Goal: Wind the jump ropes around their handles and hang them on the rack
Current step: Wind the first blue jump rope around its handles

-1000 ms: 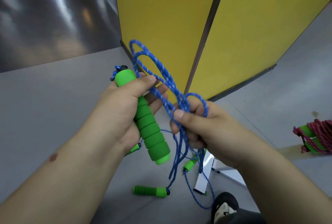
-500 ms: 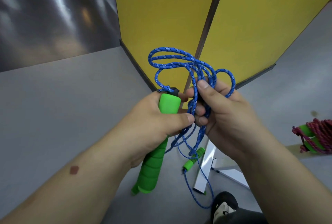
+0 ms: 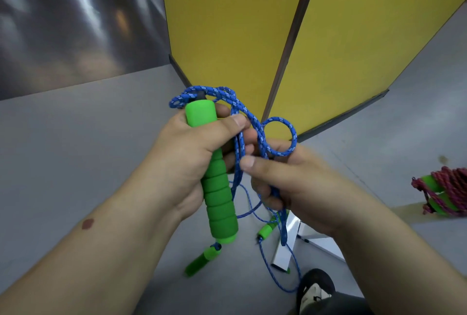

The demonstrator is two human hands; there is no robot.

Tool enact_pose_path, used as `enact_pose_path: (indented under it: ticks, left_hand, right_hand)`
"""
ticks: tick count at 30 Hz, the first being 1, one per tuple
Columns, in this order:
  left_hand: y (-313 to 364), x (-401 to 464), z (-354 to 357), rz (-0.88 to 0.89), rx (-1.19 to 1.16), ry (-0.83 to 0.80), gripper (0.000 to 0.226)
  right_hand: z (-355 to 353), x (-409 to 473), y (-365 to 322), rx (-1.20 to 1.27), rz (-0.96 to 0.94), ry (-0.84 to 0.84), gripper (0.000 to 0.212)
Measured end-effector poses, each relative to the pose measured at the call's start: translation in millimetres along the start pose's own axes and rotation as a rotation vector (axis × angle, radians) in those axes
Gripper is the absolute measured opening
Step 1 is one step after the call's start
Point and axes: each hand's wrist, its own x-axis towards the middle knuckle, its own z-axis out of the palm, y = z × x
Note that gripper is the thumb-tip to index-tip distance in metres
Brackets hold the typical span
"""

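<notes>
My left hand (image 3: 192,152) grips a green foam jump-rope handle (image 3: 217,188) upright, its thumb across the upper part. A blue speckled rope (image 3: 252,120) comes out of the handle's top, loops over it and curls into a ring by my right hand (image 3: 285,180), which pinches the strands beside the handle. More blue rope hangs down to the floor, where two other green handles (image 3: 202,259) (image 3: 267,230) lie. The white rack's foot (image 3: 288,246) stands on the floor under my right hand.
A wound red rope with green handles (image 3: 444,193) sits at the right edge. Yellow wall panels (image 3: 341,36) stand close ahead above a grey floor. A shoe (image 3: 316,289) shows at the bottom.
The handle has come up more upright in my left hand. The rope loops have dropped lower and spread, and my right hand has slid down the strands beside the handle.
</notes>
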Motion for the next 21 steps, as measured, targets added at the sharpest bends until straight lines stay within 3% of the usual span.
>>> enact_pose_path:
  ticks: [4, 7, 10, 14, 18, 21]
  left_hand:
    - [1, 3, -6, 0.071, 0.076, 0.034, 0.019]
    - [-1, 7, -10, 0.092, 0.086, 0.076, 0.014]
    - [-6, 4, -10, -0.001, 0.134, -0.009, 0.019]
    - [-20, -1, -5, -0.062, 0.373, -0.15, 0.045]
    - [-22, -4, 2, -0.004, 0.354, -0.127, 0.028]
    - [-15, -2, 4, 0.022, 0.231, -0.038, 0.024]
  right_hand:
    - [0, 0, -1, -0.088, 0.033, 0.01, 0.01]
    - [1, 2, -2, 0.006, -0.02, 0.071, 0.01]
    - [0, 4, -3, 0.151, -0.139, 0.18, 0.008]
    - [-3, 3, -9, 0.157, -0.18, 0.303, 0.019]
    - [-6, 4, -6, 0.175, -0.159, 0.342, 0.022]
    - [-6, 3, -2, 0.184, -0.051, 0.24, 0.019]
